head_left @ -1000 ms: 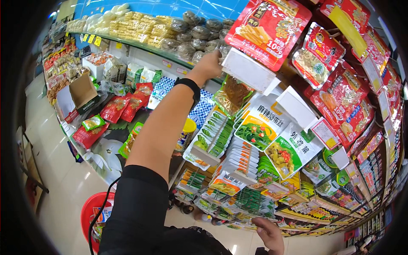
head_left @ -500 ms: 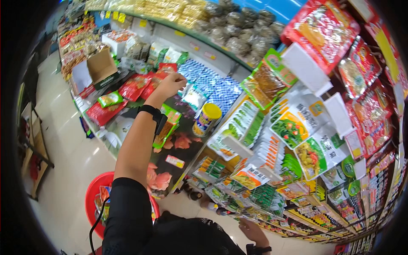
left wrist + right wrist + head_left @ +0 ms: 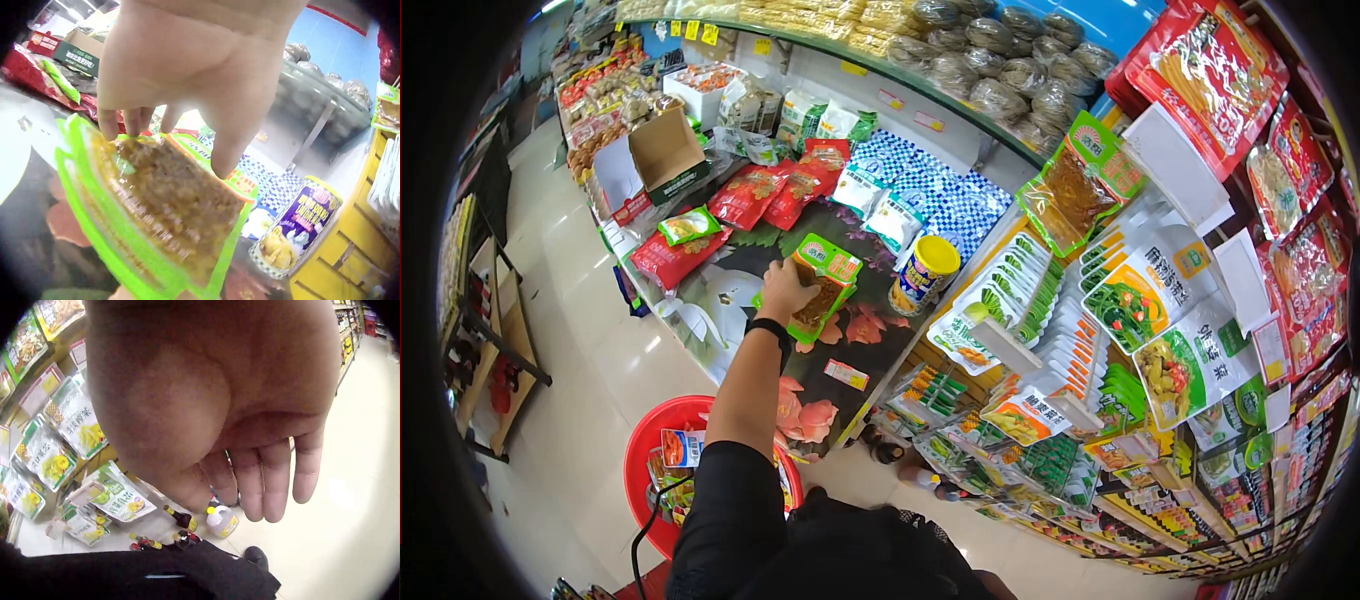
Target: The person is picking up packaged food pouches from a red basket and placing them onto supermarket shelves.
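On the dark floral tabletop (image 3: 868, 338) lie green-edged packets of brown food (image 3: 828, 293), stacked with their edges overlapping. My left hand (image 3: 788, 290) is over them, thumb on one side and fingers on the other, gripping the pack. The left wrist view shows the brown contents (image 3: 178, 194) through the clear front, below the bent fingers. A can with a yellow lid (image 3: 936, 256) stands to the right of the packets. In the right wrist view my right hand (image 3: 219, 412) hangs with relaxed, nearly straight fingers and holds nothing, beside the hanging pouches (image 3: 53, 453).
Red bags (image 3: 748, 195) and an opened cardboard box (image 3: 665, 150) lie at the table's far left. Blue-checked packs (image 3: 940, 195) line its back. A red basket (image 3: 640, 470) with packets stands on the floor. A similar green-edged packet (image 3: 1082, 190) hangs on the rack at right.
My left hand has come down from the hanging packets at upper right, across the table, onto the green-edged packets, which it now grips. The right hand has dropped out of the head view.
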### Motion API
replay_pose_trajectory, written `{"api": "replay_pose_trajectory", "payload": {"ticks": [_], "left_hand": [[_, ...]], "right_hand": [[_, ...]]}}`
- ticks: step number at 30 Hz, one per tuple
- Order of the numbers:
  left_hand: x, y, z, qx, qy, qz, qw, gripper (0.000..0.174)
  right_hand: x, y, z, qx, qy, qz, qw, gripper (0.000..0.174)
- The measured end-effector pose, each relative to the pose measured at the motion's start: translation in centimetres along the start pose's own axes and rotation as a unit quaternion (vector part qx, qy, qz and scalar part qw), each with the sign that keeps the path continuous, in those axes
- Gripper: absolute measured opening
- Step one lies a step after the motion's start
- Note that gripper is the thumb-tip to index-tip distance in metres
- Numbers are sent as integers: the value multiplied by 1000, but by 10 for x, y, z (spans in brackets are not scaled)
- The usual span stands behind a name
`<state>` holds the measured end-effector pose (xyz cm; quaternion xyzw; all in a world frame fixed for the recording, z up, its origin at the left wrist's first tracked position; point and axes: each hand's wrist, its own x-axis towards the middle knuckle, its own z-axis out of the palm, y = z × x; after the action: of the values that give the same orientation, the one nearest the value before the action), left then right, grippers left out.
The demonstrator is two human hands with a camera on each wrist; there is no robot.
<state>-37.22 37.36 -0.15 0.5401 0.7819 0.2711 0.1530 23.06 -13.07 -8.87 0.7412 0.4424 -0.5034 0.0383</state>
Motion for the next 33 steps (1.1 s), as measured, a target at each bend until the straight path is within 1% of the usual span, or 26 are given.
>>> {"api": "replay_pose_trajectory", "payload": {"ticks": [1,2,3,4,5,6,7,10,13,16,17,20,21,24,25,27,30,33], "left_hand": [[-7,0,-1,13,-18,-18,1000,94],[-14,1,-2,26,-35,-36,998,104],[-22,6,-9,7,-34,-60,998,109],[-23,8,-10,12,-27,-61,998,110],[-23,8,-10,16,-19,-62,998,110],[-23,7,-10,21,-13,-64,998,110],[-22,5,-5,34,12,-45,998,110],[-25,5,-3,50,25,-36,998,112],[-35,7,-9,36,60,-32,997,113],[-37,7,-10,10,75,-51,996,113],[-39,8,-11,-17,92,-43,995,100],[-22,-15,12,-150,91,-10,984,89],[-25,-11,10,-162,123,11,979,73],[-23,-14,13,-259,104,45,959,56],[-18,-20,19,-307,94,45,946,49],[-6,-27,28,-399,72,49,913,35],[-21,-2,-17,-524,-16,74,848,25],[-50,45,-69,-645,-49,104,755,33]], "right_hand": [[1,-4,2,3,6,4,1000,39],[-1,-6,2,23,24,-2,999,42],[-8,-18,2,44,43,-10,998,46],[-12,-32,3,63,62,-18,996,50],[-9,-29,12,79,83,-27,993,51],[-9,-30,15,76,72,-25,994,50],[-8,-32,16,65,58,-25,996,50],[-7,-35,17,45,27,-25,998,49],[-7,-39,13,36,18,-27,999,49],[-9,-45,8,27,18,-32,999,48],[-10,-47,6,23,19,-35,999,48],[-14,-54,3,17,25,-44,999,47],[-20,-59,2,14,30,-50,998,47],[-9,-54,4,18,17,-29,999,44],[-7,-54,5,17,14,-28,999,44],[-4,-53,4,22,9,-22,999,45],[-1,-48,7,33,-3,-15,999,45],[3,-43,11,43,-19,-9,999,45]]}}
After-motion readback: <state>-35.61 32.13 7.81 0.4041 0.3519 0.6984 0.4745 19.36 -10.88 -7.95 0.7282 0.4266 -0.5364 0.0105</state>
